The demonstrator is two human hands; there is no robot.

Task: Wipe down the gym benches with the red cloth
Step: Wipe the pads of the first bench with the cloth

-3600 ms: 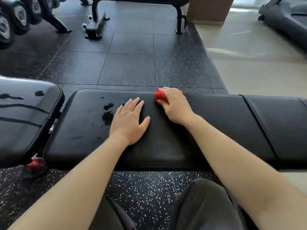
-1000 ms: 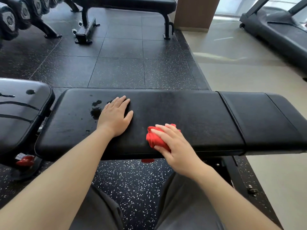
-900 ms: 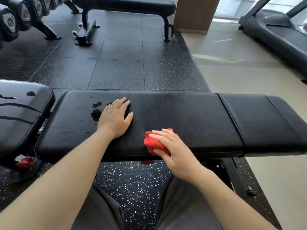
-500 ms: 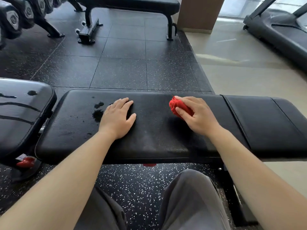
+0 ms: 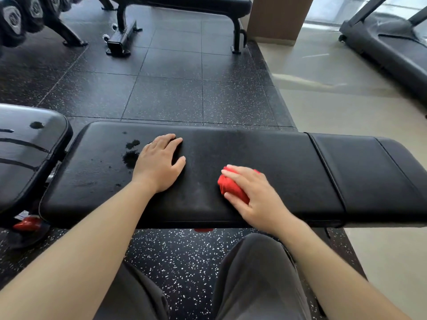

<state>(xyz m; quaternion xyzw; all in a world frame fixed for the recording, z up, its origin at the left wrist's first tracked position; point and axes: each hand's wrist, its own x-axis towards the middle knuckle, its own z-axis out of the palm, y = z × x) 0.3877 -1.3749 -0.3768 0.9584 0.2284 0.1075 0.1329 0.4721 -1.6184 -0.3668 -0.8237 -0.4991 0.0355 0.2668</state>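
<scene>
Right hand point(image 5: 256, 192) presses red cloth point(image 5: 232, 189) (bunched) on bench point(image 5: 288, 172).

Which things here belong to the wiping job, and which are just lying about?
Job: red cloth in the right hand; black bench, left hand resting on it; dark spots on the pad.
Lying about: dumbbells, treadmill, brown pillar.

Red cloth point(image 5: 232, 189); black bench point(image 5: 265, 155); white-speckled floor point(image 5: 184, 257).
</scene>
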